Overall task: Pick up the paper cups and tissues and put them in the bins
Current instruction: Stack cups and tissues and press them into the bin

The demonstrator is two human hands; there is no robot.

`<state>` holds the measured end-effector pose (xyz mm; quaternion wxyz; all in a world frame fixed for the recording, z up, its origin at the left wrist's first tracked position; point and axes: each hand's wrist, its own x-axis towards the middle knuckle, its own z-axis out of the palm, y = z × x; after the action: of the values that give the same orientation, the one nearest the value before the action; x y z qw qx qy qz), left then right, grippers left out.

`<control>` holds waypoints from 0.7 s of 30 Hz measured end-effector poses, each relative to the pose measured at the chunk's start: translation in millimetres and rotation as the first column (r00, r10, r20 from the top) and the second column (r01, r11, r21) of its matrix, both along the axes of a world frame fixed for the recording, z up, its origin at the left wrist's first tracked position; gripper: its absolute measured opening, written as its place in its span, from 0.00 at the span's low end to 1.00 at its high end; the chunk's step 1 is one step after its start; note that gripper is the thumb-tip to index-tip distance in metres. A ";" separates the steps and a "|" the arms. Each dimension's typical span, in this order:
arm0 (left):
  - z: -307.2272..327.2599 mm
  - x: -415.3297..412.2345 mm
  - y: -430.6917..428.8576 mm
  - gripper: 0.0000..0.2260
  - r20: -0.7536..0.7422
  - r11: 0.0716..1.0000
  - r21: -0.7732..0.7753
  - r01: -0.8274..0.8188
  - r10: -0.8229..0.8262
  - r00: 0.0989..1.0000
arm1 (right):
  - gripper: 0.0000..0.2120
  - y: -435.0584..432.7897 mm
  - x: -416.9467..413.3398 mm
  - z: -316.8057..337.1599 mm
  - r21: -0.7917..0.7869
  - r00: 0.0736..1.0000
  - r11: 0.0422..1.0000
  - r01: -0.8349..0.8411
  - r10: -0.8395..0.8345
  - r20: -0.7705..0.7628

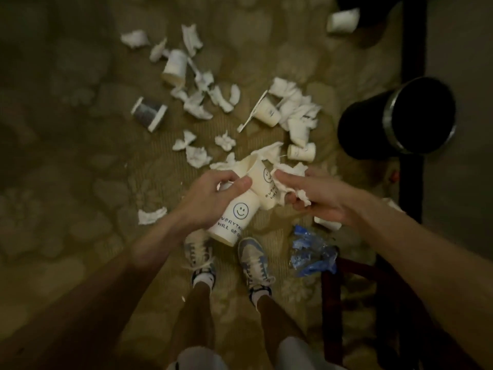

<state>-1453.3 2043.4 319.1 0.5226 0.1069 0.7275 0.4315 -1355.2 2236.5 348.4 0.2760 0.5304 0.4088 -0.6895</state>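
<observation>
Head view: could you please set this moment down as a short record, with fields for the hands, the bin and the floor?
left hand: grips a smiley paper cup
right hand: holds crumpled tissue, against a second smiley cup
bin: black bin on the right, apart from both hands
floor: loose tissues and cups scattered on the carpet
other: blue plastic wrapper beside the right shoe
</observation>
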 end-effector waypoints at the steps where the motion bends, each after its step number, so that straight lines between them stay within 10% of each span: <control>1: 8.2 -3.9 7.5 0.14 -0.017 0.999 0.006 0.043 -0.043 0.999 | 0.11 1.6 0.2 8.3 0.056 1.000 0.998 0.019 -0.019 0.001; 21: 23.0 47.6 236.0 0.15 0.042 0.947 0.099 0.304 -0.309 0.950 | 0.11 160.6 89.8 25.4 0.237 0.815 0.783 0.575 -0.575 -0.077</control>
<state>-1405.7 2279.4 342.1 0.5984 0.2301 0.6665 0.3805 -1265.4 2397.1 373.8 -0.0160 0.6597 0.3113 -0.6838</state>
